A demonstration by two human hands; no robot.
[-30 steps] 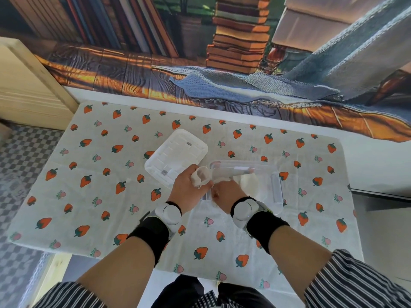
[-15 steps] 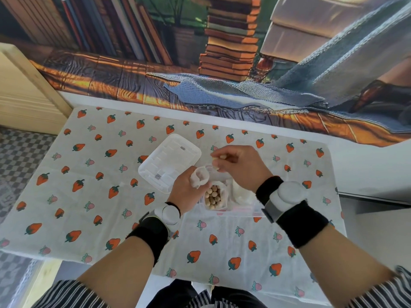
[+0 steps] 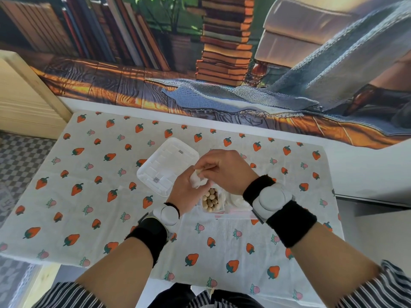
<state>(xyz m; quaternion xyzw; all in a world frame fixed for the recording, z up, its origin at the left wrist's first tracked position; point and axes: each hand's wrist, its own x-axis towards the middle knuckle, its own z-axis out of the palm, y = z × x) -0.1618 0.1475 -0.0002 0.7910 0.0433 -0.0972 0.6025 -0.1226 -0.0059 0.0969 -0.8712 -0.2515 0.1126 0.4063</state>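
A clear plastic box [image 3: 235,213] stands on the strawberry-print tablecloth [image 3: 89,196] in front of me. One of its compartments holds several small round beige balls [image 3: 210,200]. My left hand [image 3: 185,193] holds a small white pouch [image 3: 196,180] just above the box's left end. My right hand [image 3: 224,171] hovers over the box and pinches something small and pale at the mouth of the pouch. The rest of the box is hidden under my right wrist.
The box's white lid [image 3: 166,166] lies upside down on the cloth, just left of my hands. A wall hanging with printed books [image 3: 222,52] runs along the table's far edge. A wooden panel [image 3: 24,96] stands at the far left.
My right hand rose out of the box with a small piece pinched in its fingers and has come to the pouch in my left hand. The left hand has stayed where it was.
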